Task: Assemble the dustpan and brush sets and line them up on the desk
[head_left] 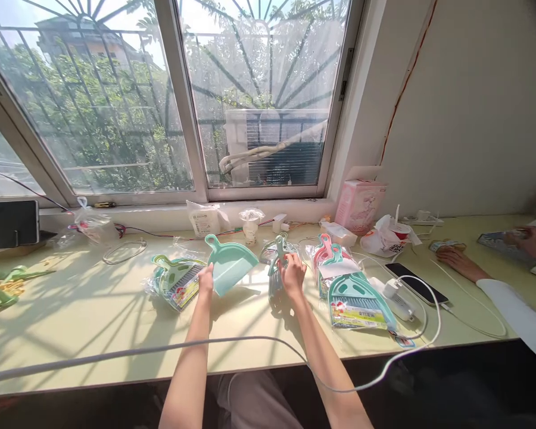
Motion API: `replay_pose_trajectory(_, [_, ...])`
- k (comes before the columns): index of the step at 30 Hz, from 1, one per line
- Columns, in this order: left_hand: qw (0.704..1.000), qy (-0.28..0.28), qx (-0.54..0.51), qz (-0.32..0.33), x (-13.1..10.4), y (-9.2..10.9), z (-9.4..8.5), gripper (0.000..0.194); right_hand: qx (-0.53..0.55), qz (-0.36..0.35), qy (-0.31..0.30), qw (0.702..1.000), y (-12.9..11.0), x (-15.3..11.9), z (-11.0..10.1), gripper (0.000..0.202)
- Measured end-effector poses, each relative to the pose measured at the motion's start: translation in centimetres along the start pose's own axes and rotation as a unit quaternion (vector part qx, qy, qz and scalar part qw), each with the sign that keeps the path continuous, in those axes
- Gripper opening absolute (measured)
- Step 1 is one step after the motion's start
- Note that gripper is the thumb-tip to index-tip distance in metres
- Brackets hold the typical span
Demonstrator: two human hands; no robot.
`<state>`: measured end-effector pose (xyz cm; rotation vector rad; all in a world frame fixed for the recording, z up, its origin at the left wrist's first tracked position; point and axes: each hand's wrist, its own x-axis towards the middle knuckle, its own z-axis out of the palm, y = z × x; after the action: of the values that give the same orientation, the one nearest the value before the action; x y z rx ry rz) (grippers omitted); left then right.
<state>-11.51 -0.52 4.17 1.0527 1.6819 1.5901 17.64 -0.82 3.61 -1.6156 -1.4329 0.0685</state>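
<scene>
My left hand (206, 279) is closed on the left edge of a mint-green dustpan (230, 266), which it holds tilted above the table. In my right hand (293, 273) is a small hand brush (276, 280), gripped near its handle with the bristles pointing down. To the left lies a stack of wrapped dustpan-and-brush sets (177, 280) in clear bags with printed labels. On the right rest more sets, a teal packaged one (360, 302) in front and pink ones (325, 247) behind. Another packet lies partly hidden behind the brush.
A white cable (268, 339) crosses in front of my forearms. Right of the sets are a power strip (397, 302) and a phone (416, 283). A pink box (361, 205) stands by the wall. Another person's hands (460, 263) are at the far right. A tablet (9, 223) stands far left.
</scene>
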Motion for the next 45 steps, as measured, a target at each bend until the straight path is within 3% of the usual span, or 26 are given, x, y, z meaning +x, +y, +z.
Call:
replay_pose_trajectory(2, [0.994, -0.095, 0.055, 0.012, -0.6, -0.3, 0.2, 0.037, -0.073, -0.01, -0.024, 0.997, -0.1, -0.2, -0.2, 0.013])
replay_pose_trajectory(4, [0.969, -0.184, 0.161, 0.045, -1.5, -0.5, 0.8, 0.03, -0.126, -0.016, -0.051, 0.991, -0.4, -0.5, -0.1, 0.015])
replay_pose_trajectory(6, [0.941, -0.222, 0.245, 0.075, -2.1, -0.7, 1.4, 0.024, -0.165, -0.018, -0.087, 0.982, -0.8, -0.7, -0.1, 0.017])
replay_pose_trajectory(13, [0.923, -0.13, 0.325, 0.158, -2.3, -1.7, 1.9, 0.032, -0.19, 0.024, -0.211, 0.958, -0.8, -0.2, -1.2, 0.026])
replay_pose_trajectory(17, [0.915, -0.168, 0.325, 0.169, -2.1, -2.6, 2.4, 0.031, -0.163, 0.078, -0.265, 0.947, -0.3, 0.5, -1.8, 0.031])
replay_pose_trajectory(20, [0.906, -0.212, 0.327, 0.164, -1.9, -3.1, 2.8, 0.014, -0.134, 0.108, -0.25, 0.953, 0.2, 0.6, -1.9, 0.039])
replay_pose_trajectory(22, [0.925, -0.207, 0.287, 0.136, -1.5, -3.2, 3.0, 0.01, -0.124, 0.114, -0.232, 0.958, 0.6, 0.7, -1.7, 0.037])
replay_pose_trajectory(25, [0.975, -0.149, 0.148, 0.079, -0.9, -3.0, 3.0, 0.009, -0.122, 0.121, -0.211, 0.962, 1.4, 0.8, -1.4, 0.04])
replay_pose_trajectory(28, [0.996, -0.072, 0.003, 0.056, -0.4, -2.6, 2.9, 0.01, -0.114, 0.088, -0.169, 0.975, 2.4, 0.7, -1.0, 0.037])
replay_pose_trajectory(32, [0.994, -0.054, -0.067, 0.064, -0.1, -2.1, 2.9, 0.02, -0.113, 0.013, -0.147, 0.982, 3.3, 0.5, -0.6, 0.022])
replay_pose_trajectory(40, [0.984, -0.083, -0.128, 0.096, -1.1, -1.6, 2.2, 0.032, -0.139, -0.031, -0.173, 0.975, 2.6, 0.3, -0.7, 0.01])
replay_pose_trajectory(43, [0.986, -0.049, -0.135, 0.081, -1.1, -1.5, 2.1, 0.04, -0.071, -0.078, -0.174, 0.979, 1.9, 0.4, -0.7, 0.007])
replay_pose_trajectory(45, [0.988, -0.008, -0.146, 0.051, -0.8, -1.4, 1.9, 0.044, 0.02, -0.065, -0.186, 0.98, 1.4, 0.4, -0.5, 0.007])
